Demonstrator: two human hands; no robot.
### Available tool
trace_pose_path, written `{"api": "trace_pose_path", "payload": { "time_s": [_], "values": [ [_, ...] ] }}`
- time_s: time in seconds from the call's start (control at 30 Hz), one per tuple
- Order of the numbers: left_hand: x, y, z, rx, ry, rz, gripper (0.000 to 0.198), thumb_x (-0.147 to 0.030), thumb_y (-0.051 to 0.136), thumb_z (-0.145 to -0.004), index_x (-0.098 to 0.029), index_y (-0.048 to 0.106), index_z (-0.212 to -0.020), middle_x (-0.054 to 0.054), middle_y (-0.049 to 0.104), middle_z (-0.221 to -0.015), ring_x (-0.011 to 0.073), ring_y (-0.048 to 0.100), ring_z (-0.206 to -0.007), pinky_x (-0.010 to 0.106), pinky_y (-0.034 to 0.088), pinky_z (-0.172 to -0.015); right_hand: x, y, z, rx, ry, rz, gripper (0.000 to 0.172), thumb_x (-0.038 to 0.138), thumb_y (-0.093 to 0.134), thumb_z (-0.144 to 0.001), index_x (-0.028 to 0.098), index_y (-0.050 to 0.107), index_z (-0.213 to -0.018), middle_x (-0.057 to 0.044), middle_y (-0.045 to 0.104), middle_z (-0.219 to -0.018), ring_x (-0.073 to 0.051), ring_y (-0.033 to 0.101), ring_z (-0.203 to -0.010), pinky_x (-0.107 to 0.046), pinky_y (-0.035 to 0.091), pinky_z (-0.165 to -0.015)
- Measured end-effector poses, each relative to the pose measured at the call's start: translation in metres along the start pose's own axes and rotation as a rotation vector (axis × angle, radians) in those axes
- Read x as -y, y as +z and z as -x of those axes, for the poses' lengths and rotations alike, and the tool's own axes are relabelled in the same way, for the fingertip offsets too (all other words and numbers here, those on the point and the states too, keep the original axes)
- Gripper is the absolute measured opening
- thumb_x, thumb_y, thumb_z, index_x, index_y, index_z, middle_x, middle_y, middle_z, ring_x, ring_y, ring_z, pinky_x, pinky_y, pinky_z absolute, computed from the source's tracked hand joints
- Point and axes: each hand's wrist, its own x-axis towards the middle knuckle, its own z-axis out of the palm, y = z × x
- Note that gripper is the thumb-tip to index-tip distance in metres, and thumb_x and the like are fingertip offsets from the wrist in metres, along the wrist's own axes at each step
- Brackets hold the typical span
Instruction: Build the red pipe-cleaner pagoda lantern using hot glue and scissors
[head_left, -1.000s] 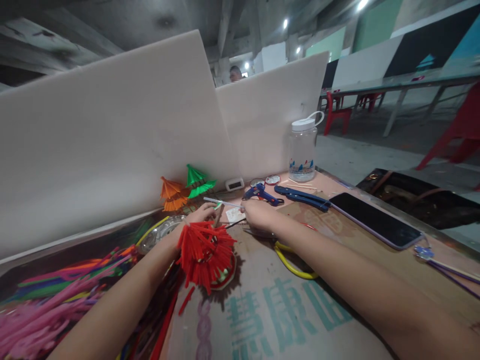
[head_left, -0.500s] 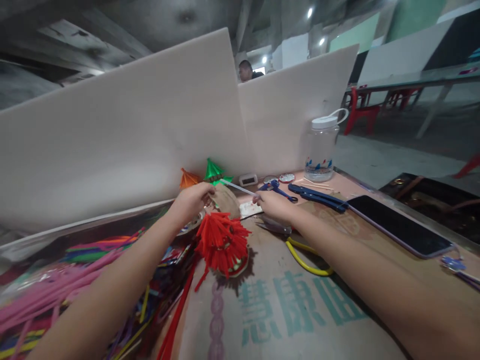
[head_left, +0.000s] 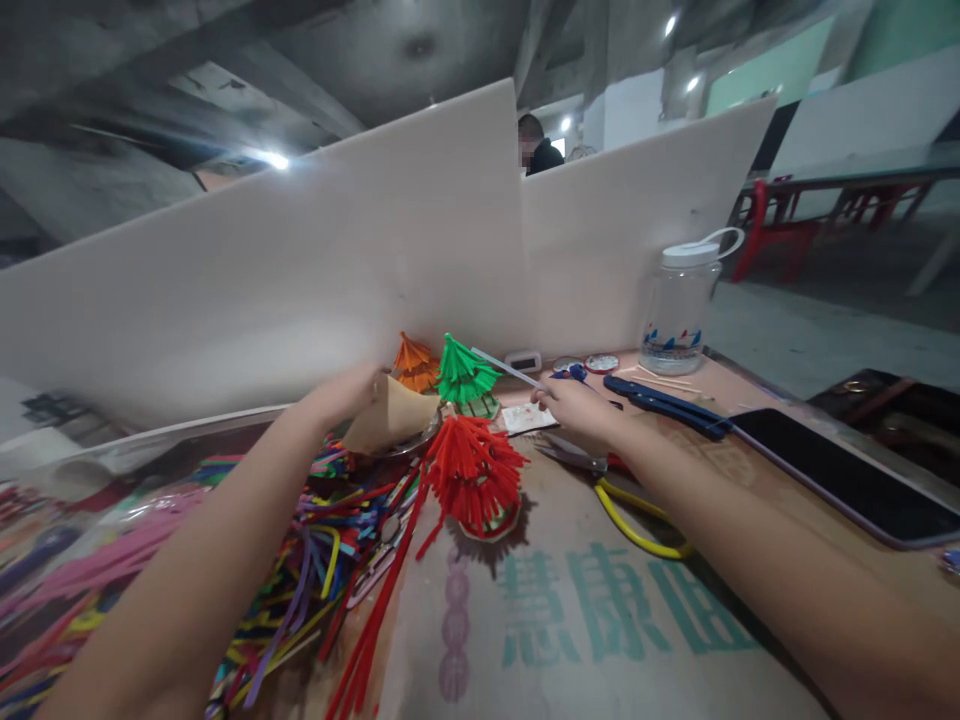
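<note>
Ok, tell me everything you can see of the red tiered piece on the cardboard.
The red tiered piece is made of fuzzy strips, like pipe cleaners, fanning down from a gathered top in layers. Below them shows a pale base with green on it. It stands tip up on the printed cardboard, casting a shadow, nearer the camera than the green piece. Neither the left hand nor the right hand touches it.
</note>
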Motion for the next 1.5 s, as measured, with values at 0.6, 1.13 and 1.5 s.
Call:
{"api": "trace_pose_path", "payload": {
  "time_s": [0.6,1.13,1.5],
  "values": [
    [-0.095,0.005,-0.081,-0.269,0.092,0.271,0.068,-0.062,0.051,-0.093,-0.015,0.049,-0.143,0.014,0.067,-0.123,0.0268,0.066,-0.112,0.032,0.051,-0.094,-0.004,-0.027,-0.001,-0.156,-0.035,-0.089,0.027,0.025,0.045,-0.101,0.02,0.072,-0.102,-0.008,0.077,-0.105,-0.021,0.068,-0.097,-0.025,0.045,-0.079],
    [-0.102,0.04,-0.114,-0.326,0.006,0.368,0.06,-0.055,0.067,-0.085,-0.008,0.055,-0.122,0.02,0.065,-0.117,0.0342,0.063,-0.116,0.041,0.05,-0.098,0.015,-0.061,0.013,-0.321,-0.143,-0.616,0.023,0.035,0.041,-0.102,0.02,0.057,-0.094,0.003,0.051,-0.066,-0.013,0.047,-0.056,-0.023,0.038,-0.053],
    [-0.114,-0.056,0.068,-0.771,0.053,0.692,0.042,-0.049,0.043,-0.099,-0.023,0.066,-0.123,0.007,0.071,-0.109,0.0227,0.066,-0.093,0.039,0.052,-0.096,0.068,-0.104,0.074,-0.177,-0.495,-1.434,0.028,0.044,0.068,-0.093,0.024,0.049,-0.093,0.002,0.074,-0.074,-0.012,0.069,-0.062,-0.027,0.058,-0.066]
  ]
}}
